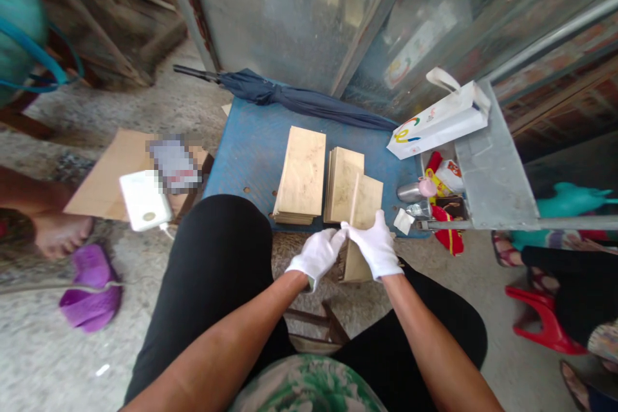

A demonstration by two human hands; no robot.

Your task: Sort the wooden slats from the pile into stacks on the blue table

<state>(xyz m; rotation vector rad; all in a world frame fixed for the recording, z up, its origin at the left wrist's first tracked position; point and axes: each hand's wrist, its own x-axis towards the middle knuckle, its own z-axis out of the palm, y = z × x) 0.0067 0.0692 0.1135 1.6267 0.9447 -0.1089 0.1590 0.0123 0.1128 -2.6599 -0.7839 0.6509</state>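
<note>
One wooden board (371, 196) extends beneath the right grip (374, 246), which holds it in a wide span, presumably for steadiness; the left grip (315, 255) is at its left edge, closure unclear. Beyond both, stacks (302, 170) stand on the tabletop (241, 151), probably for easy reach.

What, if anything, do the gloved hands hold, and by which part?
The right hand lies across the middle of a wooden board; the left hand is at its left edge. Whether either grips it cannot be told.
</note>
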